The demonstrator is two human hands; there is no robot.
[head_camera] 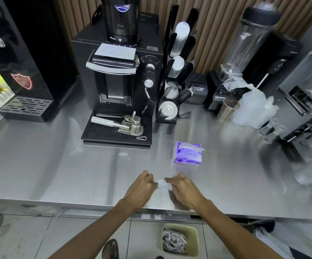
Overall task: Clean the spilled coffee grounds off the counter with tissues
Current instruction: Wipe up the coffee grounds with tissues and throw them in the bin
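A small crumpled white tissue (162, 184) sits between my two hands, near the front edge of the steel counter (58, 174). My left hand (140, 189) pinches its left side with curled fingers. My right hand (184, 190) pinches its right side. A purple tissue pack (187, 154) lies just behind my hands, with a white sheet sticking out of its top. I cannot make out any coffee grounds on the counter surface.
A black coffee machine (119, 86) with a drip tray and portafilter stands at the back. To the right are a cup and lid rack (175, 71), a blender (233, 58), a plastic cup (227, 110) and a plastic bag (252, 107). A bin (179, 240) holding used tissues stands on the floor below.
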